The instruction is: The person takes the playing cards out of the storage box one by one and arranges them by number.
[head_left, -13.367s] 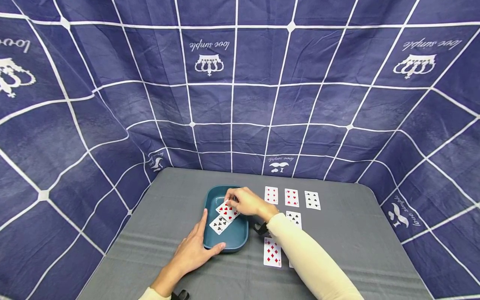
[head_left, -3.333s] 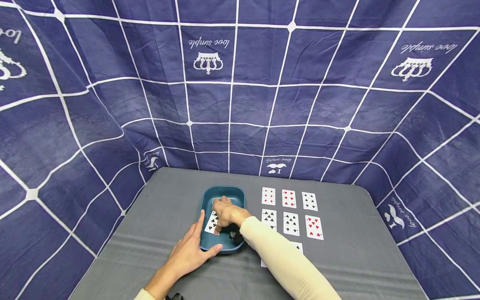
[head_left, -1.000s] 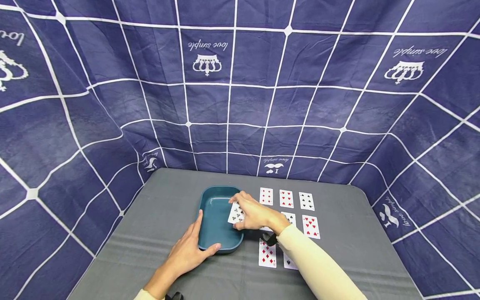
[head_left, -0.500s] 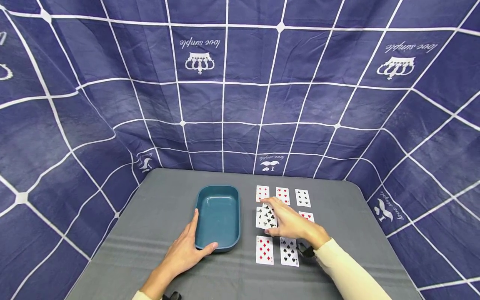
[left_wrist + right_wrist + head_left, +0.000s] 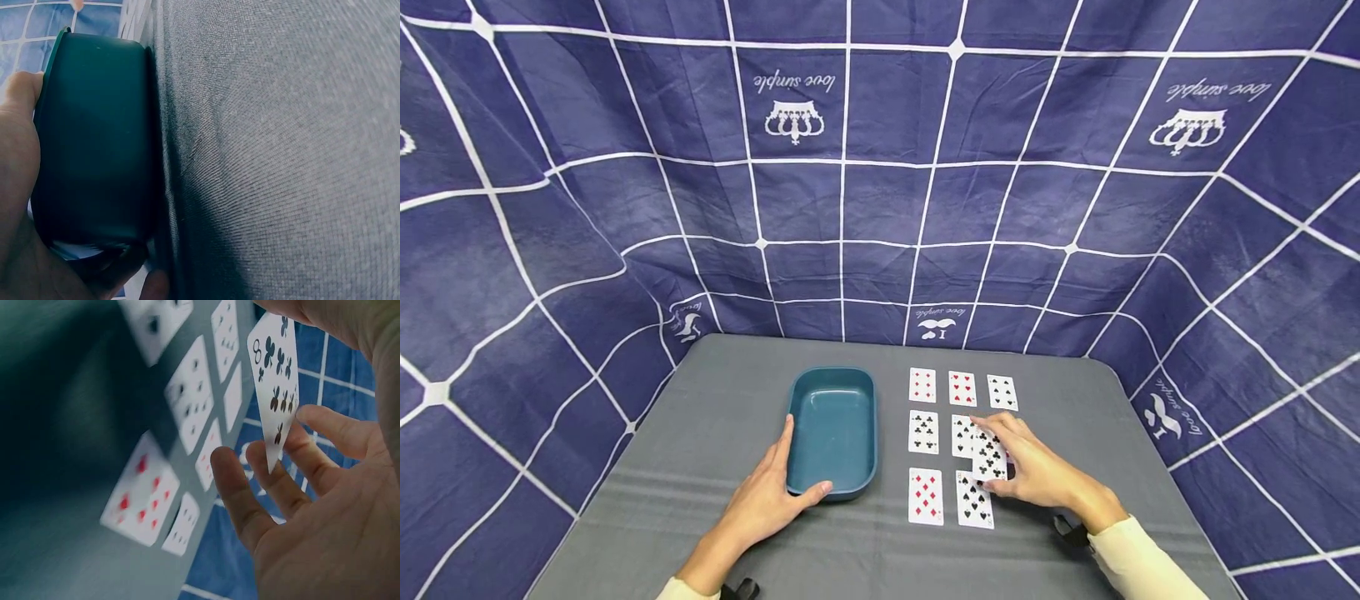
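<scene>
My right hand [image 5: 1037, 468] pinches a playing card, the eight of clubs [image 5: 989, 457], between thumb and fingertips. It holds the card upright over the right part of the card rows, overlapping a spade card [image 5: 961, 435] and the eight of spades [image 5: 974, 502]. In the right wrist view the card [image 5: 276, 378] stands on edge, with the other fingers spread beneath it. My left hand [image 5: 763, 492] rests against the left side and near corner of the blue-green tray [image 5: 832, 437], fingers straight and thumb at the near rim. The tray's inside is bare.
Left of the right hand lie a club card [image 5: 923, 432] and the eight of diamonds [image 5: 926, 497]. Behind them are a diamond card [image 5: 922, 385], a heart card [image 5: 962, 388] and a spade card [image 5: 1002, 392]. A blue gridded cloth [image 5: 880, 208] hangs round the grey table [image 5: 737, 375].
The right hand has carried the eight of clubs out of the tray and rightward across the card rows. Several more cards lie in rows than at first. The left hand stays at the tray.
</scene>
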`<state>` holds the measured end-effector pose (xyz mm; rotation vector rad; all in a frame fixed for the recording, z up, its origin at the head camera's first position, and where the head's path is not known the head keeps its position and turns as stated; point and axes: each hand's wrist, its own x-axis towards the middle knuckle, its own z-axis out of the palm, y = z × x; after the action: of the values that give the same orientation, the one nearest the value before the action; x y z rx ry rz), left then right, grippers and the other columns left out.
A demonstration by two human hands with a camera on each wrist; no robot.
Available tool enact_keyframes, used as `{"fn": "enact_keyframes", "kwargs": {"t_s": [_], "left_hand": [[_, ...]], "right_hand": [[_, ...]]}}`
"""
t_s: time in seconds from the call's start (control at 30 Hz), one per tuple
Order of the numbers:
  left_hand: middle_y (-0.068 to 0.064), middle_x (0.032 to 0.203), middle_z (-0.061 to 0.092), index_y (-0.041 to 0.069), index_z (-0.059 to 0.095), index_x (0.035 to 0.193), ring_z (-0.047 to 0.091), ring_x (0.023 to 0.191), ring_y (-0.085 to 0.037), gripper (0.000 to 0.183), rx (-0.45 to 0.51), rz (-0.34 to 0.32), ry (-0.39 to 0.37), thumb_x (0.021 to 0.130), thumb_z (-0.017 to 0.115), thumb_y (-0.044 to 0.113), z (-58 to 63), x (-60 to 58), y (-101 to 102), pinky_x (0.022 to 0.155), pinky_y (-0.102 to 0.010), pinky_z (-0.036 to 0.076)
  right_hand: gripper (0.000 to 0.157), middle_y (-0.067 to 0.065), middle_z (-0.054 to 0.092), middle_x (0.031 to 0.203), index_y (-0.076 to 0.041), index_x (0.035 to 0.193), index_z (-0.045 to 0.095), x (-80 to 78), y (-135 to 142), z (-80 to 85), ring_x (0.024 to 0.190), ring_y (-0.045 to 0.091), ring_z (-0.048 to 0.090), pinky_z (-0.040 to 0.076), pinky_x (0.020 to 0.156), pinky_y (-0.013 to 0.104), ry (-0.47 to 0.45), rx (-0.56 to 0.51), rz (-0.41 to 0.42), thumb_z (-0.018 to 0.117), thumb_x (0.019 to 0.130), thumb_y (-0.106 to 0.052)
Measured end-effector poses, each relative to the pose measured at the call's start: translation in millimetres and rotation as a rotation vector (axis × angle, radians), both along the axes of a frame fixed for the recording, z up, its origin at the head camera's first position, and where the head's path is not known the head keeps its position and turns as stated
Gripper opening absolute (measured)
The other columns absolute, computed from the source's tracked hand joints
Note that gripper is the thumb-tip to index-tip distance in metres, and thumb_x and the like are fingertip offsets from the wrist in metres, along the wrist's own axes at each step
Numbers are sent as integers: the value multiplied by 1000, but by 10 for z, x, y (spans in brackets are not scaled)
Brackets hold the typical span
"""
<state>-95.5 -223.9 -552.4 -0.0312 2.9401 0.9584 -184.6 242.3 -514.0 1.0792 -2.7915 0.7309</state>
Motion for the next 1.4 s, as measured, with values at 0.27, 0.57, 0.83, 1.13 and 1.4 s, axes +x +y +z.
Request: {"fn": "enact_keyframes", "kwargs": {"t_s": [0.27,0.57,0.83,1.13,1.4], "left_hand": [[-25,185,43,21,4,190,61,157,-52,137,-3,10,-8,95,84,79,-13,-8,-5,115,-74,56],[-27,185,43,21,3,190,62,155,-55,137,-15,1,-9,95,82,81,-9,-14,13,114,-76,55],[-28,183,45,21,2,190,65,149,-58,136,-21,3,-15,96,82,80,-7,-9,19,110,-76,57],[-29,184,43,21,3,190,64,150,-58,136,-16,6,-30,96,82,79,8,-15,25,111,-77,56],[-29,184,42,20,3,190,63,152,-59,135,-15,2,-14,97,83,78,-4,-17,23,110,-78,56]], "right_hand": [[89,3,71,149,-10,154,66,126,354,-114,130,26,65,57,110,51,11,9,-37,108,78,-29],[71,-4,68,138,-21,133,74,290,608,-239,126,18,64,56,104,39,46,-26,26,110,72,-29],[56,-2,72,136,-32,118,76,314,646,-306,123,19,61,54,101,39,32,-26,96,109,73,-34],[48,-1,73,137,-35,118,83,311,664,-373,122,21,66,56,104,40,39,-18,90,108,76,-35],[47,-3,73,137,-37,117,82,312,680,-399,122,20,65,55,103,40,41,1,84,107,78,-31]]}}
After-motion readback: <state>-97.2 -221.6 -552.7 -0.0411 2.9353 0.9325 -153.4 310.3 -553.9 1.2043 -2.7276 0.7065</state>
